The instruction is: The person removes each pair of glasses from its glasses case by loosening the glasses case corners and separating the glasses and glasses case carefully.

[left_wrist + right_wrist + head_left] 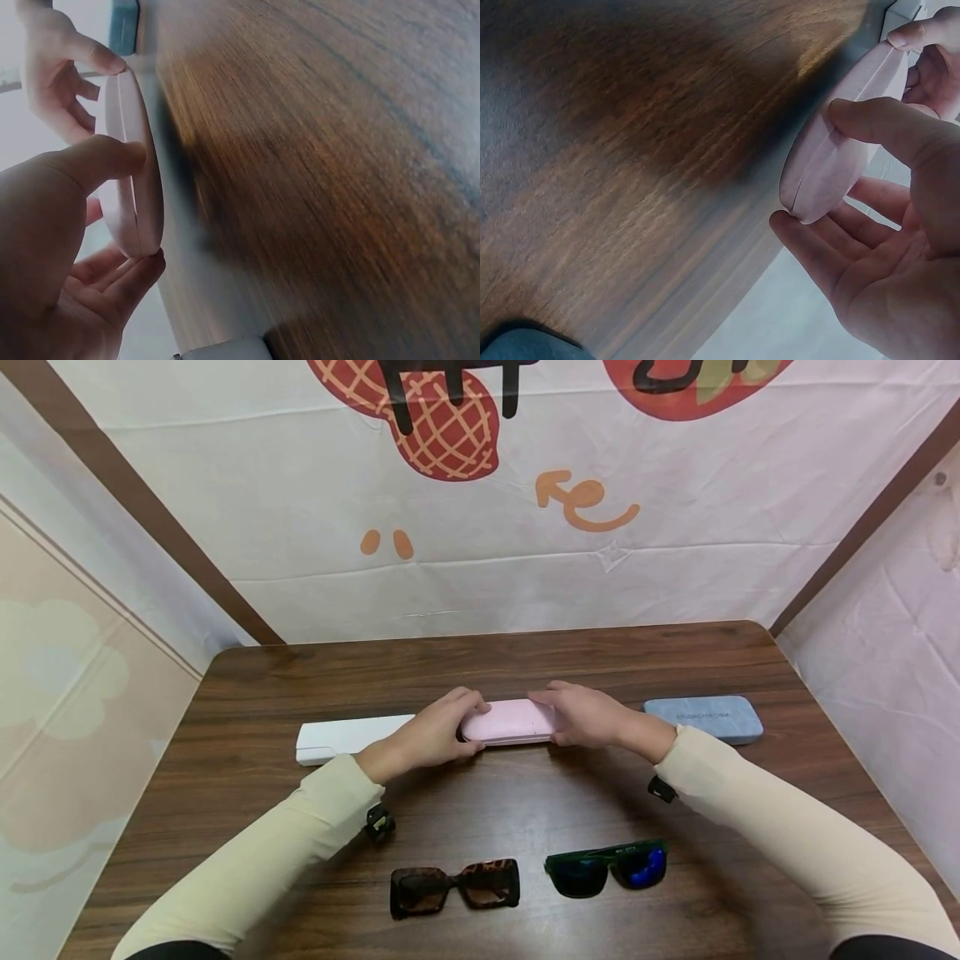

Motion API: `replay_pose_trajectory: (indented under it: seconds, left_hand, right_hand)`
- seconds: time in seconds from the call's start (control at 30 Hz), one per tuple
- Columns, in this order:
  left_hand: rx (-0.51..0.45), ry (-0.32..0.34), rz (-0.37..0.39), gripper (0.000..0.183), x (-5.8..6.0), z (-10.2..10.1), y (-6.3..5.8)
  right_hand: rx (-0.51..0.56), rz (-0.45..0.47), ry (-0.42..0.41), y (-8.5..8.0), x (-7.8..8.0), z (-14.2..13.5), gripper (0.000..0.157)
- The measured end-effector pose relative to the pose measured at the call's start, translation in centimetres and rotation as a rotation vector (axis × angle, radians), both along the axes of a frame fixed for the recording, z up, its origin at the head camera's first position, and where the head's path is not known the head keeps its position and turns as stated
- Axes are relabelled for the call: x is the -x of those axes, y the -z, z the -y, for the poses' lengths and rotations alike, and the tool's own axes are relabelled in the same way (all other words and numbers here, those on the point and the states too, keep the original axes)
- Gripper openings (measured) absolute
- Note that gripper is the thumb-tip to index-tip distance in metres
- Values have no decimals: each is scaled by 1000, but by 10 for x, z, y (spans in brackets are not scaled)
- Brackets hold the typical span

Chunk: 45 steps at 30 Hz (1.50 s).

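A closed pink glasses case (pixel 512 722) lies crosswise between my hands, its seam facing me. My left hand (pixel 431 737) grips its left end, the thumb (pixel 112 161) on the seam side and the fingers round the end. At the other end my right hand (pixel 588 717) grips it likewise, with its thumb (pixel 870 120) near the seam. The case stays closed in both wrist views; whether it touches the table is hard to tell. Nearer to me lie tortoiseshell sunglasses (pixel 454 888) and dark green sunglasses with bluish lenses (pixel 606 868).
A long white case (pixel 348 735) lies at the left, partly behind my left hand. To the right is a blue glasses case (pixel 705 718) with lettering. All stand on a dark wooden table (pixel 495 660), with a printed cloth (pixel 315 527) behind its far edge.
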State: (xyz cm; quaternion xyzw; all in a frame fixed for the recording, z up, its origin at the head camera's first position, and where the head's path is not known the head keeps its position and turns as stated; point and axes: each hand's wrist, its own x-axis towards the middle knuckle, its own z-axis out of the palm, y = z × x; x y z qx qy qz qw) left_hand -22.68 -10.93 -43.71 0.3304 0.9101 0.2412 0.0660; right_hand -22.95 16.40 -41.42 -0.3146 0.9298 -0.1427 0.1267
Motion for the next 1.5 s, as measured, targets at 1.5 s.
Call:
replay_pose_trajectory:
  seconds: [1.5]
  left_hand:
    - [41, -59, -193, 59, -6, -19, -3]
  right_hand:
    - [106, -96, -22, 1, -7, -9, 73]
